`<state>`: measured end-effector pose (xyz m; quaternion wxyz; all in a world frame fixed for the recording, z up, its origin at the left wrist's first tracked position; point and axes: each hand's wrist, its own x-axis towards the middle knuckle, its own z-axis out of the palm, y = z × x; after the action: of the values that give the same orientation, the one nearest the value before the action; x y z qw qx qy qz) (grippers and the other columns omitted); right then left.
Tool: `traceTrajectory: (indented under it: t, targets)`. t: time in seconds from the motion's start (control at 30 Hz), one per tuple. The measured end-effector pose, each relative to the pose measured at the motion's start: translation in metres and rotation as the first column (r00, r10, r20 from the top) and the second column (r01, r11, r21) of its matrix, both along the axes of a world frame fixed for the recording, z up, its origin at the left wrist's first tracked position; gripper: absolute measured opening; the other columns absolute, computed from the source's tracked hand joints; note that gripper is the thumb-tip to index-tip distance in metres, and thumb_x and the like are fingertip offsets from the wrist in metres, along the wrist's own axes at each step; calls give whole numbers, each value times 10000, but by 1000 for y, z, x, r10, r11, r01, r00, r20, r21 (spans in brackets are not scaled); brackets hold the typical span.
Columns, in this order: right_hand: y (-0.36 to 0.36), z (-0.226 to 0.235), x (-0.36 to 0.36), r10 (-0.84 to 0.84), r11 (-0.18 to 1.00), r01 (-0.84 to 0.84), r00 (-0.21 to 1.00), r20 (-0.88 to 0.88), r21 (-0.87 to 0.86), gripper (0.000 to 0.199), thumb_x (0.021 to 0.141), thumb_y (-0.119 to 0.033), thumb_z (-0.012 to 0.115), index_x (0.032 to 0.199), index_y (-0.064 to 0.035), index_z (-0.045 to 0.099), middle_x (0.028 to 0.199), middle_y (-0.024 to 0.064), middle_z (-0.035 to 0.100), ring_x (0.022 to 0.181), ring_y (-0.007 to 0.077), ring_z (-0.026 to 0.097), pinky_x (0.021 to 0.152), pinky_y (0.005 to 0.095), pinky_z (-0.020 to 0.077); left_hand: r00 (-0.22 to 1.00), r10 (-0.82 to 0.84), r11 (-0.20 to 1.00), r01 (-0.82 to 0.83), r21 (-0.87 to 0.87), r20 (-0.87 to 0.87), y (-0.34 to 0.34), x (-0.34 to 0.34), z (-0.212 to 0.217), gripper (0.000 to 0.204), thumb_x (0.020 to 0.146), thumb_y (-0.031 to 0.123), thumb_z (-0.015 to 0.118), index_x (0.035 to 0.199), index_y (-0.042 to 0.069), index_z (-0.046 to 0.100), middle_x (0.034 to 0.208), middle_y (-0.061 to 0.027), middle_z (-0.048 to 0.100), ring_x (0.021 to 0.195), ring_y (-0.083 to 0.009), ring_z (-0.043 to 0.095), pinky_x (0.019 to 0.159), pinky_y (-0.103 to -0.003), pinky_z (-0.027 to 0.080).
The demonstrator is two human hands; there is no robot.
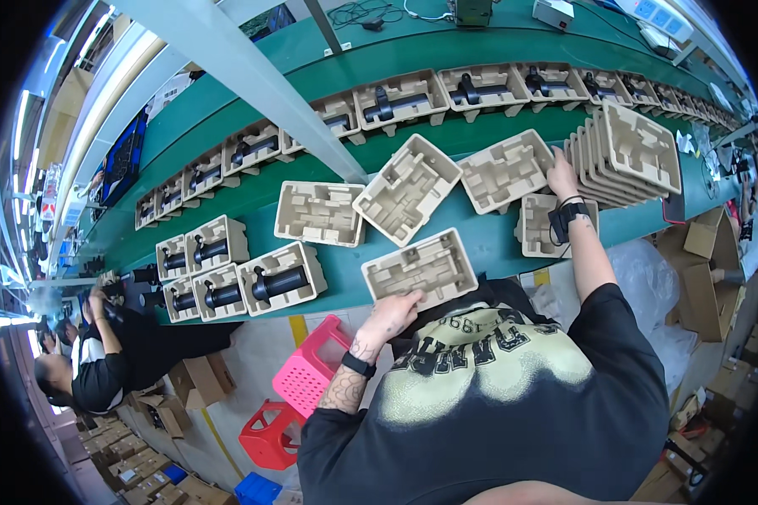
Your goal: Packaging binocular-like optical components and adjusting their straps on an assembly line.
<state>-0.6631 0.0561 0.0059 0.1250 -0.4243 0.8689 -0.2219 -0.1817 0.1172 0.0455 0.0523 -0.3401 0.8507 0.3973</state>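
Note:
My left hand (394, 313) grips the near edge of an empty beige moulded-pulp tray (421, 268), fingers over its rim, at the table's front edge. Farther right, my right hand (563, 177) is closed at the right corner of a second pulp tray (505, 171); its fingertips are partly hidden. Below that wrist sits another pulp tray (535, 227), partly covered by the arm. Two more empty trays lie to the left, one flat (318, 213) and one turned at an angle (407, 189). A leaning stack of nested trays (640, 150) stands just right of my right hand.
Trays holding black cylindrical devices (280, 283) cluster at the left of the green table (345, 286). Behind, a long row of filled trays (400, 99) curves across. A grey metal post (269, 76) slants overhead. Pink and red stools (312, 370), cartons and a co-worker (101, 362) are at left.

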Motion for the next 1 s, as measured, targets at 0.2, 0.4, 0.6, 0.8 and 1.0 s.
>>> traceTrajectory:
  t: [0.2, 0.4, 0.6, 0.8, 1.0]
  targets:
    - [22, -41, -11, 34, 990, -39, 999, -41, -135, 557, 857, -127, 532, 1337, 80, 338, 1016, 315, 596, 970, 442, 579, 834, 478, 471, 998, -30, 990, 37, -133, 49, -21, -34, 39, 377, 821, 148, 562, 1197, 155, 545, 929, -206, 645, 858, -372, 628, 755, -468, 504]
    - [67, 82, 73, 186, 861, -167, 983, -8, -481, 410, 883, -133, 573, 1272, -28, 495, 1230, 188, 550, 1124, 328, 542, 949, 362, 437, 939, 222, 745, -337, -576, -263, -101, -114, -1, 603, 758, 103, 589, 1332, 26, 423, 1167, -217, 548, 988, -400, 548, 841, -487, 468]
    - [157, 183, -44, -323, 533, 143, 946, -44, -834, 264, 886, -93, 570, 1129, -1, 613, 984, 103, 662, 930, 173, 621, 804, 308, 487, 969, 177, 921, -225, -319, -174, -138, -127, -22, 679, 672, -14, 561, 1332, -7, 400, 1069, -290, 585, 1010, -447, 545, 884, -469, 444]
    - [166, 164, -200, -241, 896, 366, 877, 415, -252, 418, 818, -197, 627, 1160, 41, 595, 861, 85, 666, 774, 149, 630, 704, 244, 486, 961, 268, 930, -241, -278, 62, -134, -133, -12, 682, 638, -90, 536, 1277, 120, 425, 1035, -284, 592, 1001, -468, 545, 847, -491, 452]
    - [172, 137, -259, 20, 644, 383, 857, 516, -662, 383, 751, 31, 546, 1127, 68, 611, 877, 64, 670, 767, 88, 619, 674, 202, 477, 950, 311, 935, -299, -192, 38, -106, -242, 81, 436, 836, 180, 647, 1220, 27, 508, 996, -198, 649, 962, -323, 628, 825, -409, 490]
